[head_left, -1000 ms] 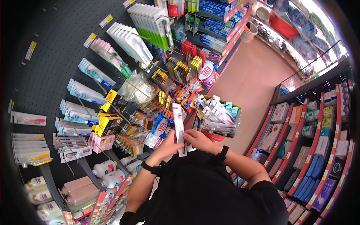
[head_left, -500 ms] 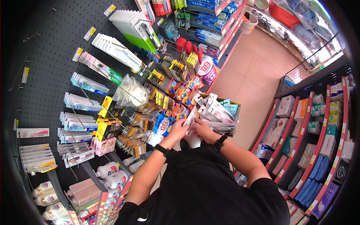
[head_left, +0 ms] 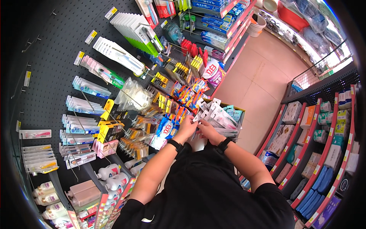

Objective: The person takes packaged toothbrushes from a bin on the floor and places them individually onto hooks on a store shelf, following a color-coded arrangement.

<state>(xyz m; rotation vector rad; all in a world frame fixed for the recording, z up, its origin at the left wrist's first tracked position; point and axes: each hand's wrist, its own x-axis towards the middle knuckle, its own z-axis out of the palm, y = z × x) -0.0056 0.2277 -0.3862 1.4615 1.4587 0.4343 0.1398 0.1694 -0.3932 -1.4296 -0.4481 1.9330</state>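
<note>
My left hand (head_left: 186,128) is closed with its fingertips at the near-left corner of a box (head_left: 241,123) full of blister packs. A white blister pack (head_left: 197,115) juts up at those fingertips, apparently pinched between them. Close beside it, my right hand (head_left: 209,132) has curled fingers over the near edge of the packs; what they grip is hidden. Carded toothbrush-like blister packs (head_left: 222,117) lie slanted in the box, with teal-printed packs (head_left: 233,112) at its right end. Blue and orange bags (head_left: 164,128) hang just left of my left hand.
Rows of carded toothbrushes (head_left: 119,57) hang from long hooks on a dark pegboard (head_left: 49,57) at left. White bottles (head_left: 108,171) stand on lower shelves. Shelves of paper packs (head_left: 280,141) line the right side. A tiled floor (head_left: 263,72) runs between.
My left hand has shifted slightly right and up, and the white pack at its fingertips now tilts over the box corner. My right hand stays nearly in place. The view has moved slightly.
</note>
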